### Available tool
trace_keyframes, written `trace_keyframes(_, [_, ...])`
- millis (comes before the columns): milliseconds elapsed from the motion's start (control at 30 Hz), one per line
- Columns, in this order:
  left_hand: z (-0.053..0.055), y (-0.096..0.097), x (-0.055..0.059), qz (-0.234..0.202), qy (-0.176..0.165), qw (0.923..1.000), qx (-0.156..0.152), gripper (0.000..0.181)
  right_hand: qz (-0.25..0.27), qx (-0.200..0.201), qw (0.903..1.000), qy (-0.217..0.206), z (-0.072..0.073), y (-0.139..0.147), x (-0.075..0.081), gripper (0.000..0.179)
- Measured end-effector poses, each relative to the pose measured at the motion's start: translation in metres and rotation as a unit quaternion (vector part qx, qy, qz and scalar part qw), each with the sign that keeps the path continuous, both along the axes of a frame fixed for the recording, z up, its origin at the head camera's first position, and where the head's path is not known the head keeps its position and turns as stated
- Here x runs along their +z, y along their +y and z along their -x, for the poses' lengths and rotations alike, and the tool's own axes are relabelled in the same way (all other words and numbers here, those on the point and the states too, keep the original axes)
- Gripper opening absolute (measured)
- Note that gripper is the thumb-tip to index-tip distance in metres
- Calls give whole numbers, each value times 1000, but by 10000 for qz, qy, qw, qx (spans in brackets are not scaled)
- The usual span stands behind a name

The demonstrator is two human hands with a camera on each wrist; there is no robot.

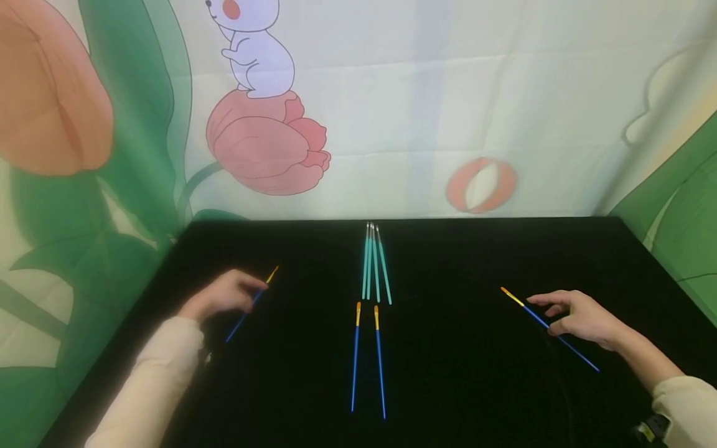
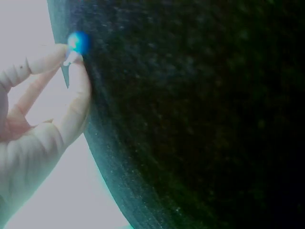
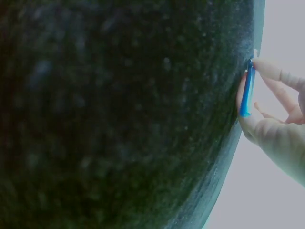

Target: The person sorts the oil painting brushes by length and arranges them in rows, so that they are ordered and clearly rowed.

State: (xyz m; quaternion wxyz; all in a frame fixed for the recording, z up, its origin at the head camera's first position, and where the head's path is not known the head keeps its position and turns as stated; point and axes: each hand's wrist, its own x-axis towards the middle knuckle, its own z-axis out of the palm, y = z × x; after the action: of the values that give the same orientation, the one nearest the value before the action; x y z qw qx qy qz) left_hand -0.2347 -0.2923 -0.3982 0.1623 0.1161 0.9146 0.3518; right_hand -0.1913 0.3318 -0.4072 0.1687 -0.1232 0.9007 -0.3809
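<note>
My left hand (image 1: 226, 294), at the left of the black table, pinches a blue-handled paintbrush (image 1: 236, 328) between thumb and fingers. Its yellow ferrule and orange tip point up and right. In the left wrist view the blue paintbrush (image 2: 78, 43) appears nearly end-on at the fingertips. On the right side, my right hand (image 1: 585, 318) holds another blue-handled paintbrush (image 1: 579, 356) with thumb and index finger, tip toward the upper left. The right wrist view has this blue paintbrush (image 3: 247, 93) lying along the thumb, below the index fingertip.
Two blue paintbrushes (image 1: 355, 367) lie side by side at the middle of the black table (image 1: 448, 373), tips away from me. Beyond them several teal-handled brushes (image 1: 376, 267) lie close together. A printed curtain (image 1: 381, 124) hangs behind the table.
</note>
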Motion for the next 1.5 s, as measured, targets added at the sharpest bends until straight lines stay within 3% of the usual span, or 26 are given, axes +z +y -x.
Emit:
trace_keyframes(267, [-3, 0, 12, 118, -360, 9992, -86, 52, 679, 40, 9973, -263, -1, 2, 9, 55])
trace_keyframes(433, [-3, 1, 13, 86, -414, 9991, -96, 53, 596, 63, 9975, -368, -1, 1, 12, 43])
trace_keyframes(567, [-3, 0, 11, -160, -303, 9993, -114, 54, 555, 74, 9974, -445, 0, 1, 13, 40])
trace_keyframes(833, [-5, 12, 9, -397, 273, 9987, -190, 54, 681, 29, 9962, -539, -3, 2, 11, 42])
trace_keyframes(1133, [-16, 28, 15, -721, 320, 9966, -228, 53, 557, 221, 9966, -563, -2, 2, 9, 33])
trace_keyframes(1500, [-22, 44, 17, -1081, 516, 9919, -416, 56, 833, -80, 9947, -591, -5, -2, 11, 40])
